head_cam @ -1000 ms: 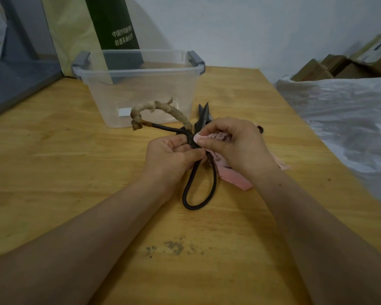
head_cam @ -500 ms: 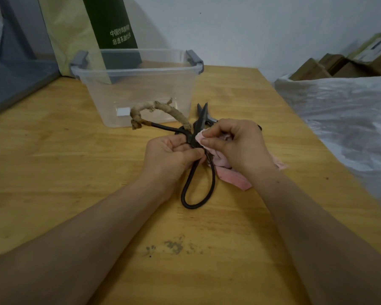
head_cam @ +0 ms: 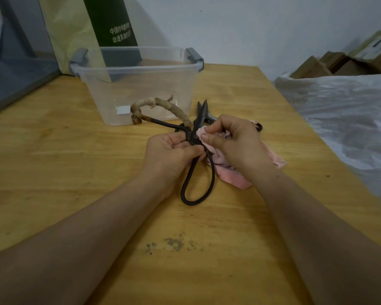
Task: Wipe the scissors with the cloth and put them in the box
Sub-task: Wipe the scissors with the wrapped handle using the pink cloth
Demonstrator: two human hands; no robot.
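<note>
Scissors [head_cam: 200,119] in left hand [head_cam: 172,155] meet cloth [head_cam: 233,181] pinched in right hand [head_cam: 235,142].

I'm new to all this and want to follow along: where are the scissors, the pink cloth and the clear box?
scissors [head_cam: 198,126], head view, on the dark blade.
pink cloth [head_cam: 233,180], head view, on its lower flat corner.
clear box [head_cam: 145,89], head view, on its front wall.

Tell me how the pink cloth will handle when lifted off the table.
Probably floppy: the pink cloth bunches in the right hand and lies crumpled on the table. Likely light, so it should lift without dragging the scissors.
</note>
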